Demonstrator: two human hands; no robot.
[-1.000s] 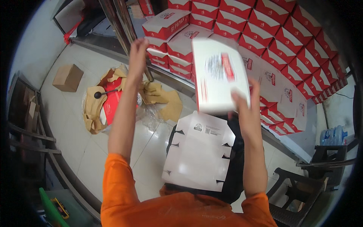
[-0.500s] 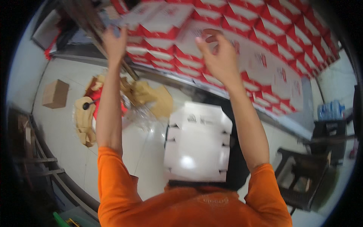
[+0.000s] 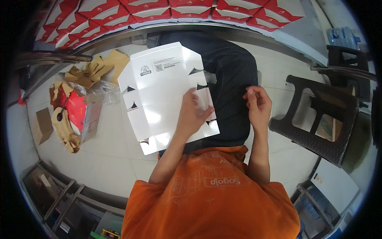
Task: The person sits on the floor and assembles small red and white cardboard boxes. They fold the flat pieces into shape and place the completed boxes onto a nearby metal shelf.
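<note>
1. Blank (image 3: 163,99), a flat white carton sheet with slotted edges, lies across the seated person's lap; it is the landmark here. It was on the lap in both earlier views too, so the main change is in the hands.

2. A second ago a white-and-red box was at the right hand, beyond the blank. Half a second ago both hands were raised there with no box in them. Now they are down, so the handling seems to have shifted from a formed box to the flat sheet.

3. Left hand (image 3: 194,109): over the blank's right edge, at a side flap (image 3: 203,98). Thumb and fingers stand fairly wide apart; how firmly they press on the flap, I cannot tell.

4. Right hand (image 3: 259,104): off the blank, to its right, above a dark trouser leg (image 3: 234,63). The fingers curl loosely, with the thumb close to them. Nothing shows in it, but I cannot tell whether the fingertips meet.

5. The view has tipped down: stacked red-and-white boxes (image 3: 191,12) now line the top, beyond the blank.

6. Left of the blank are torn brown paper (image 3: 113,63) and a red item (image 3: 75,107); well to its right is a dark stool (image 3: 347,127).
</note>
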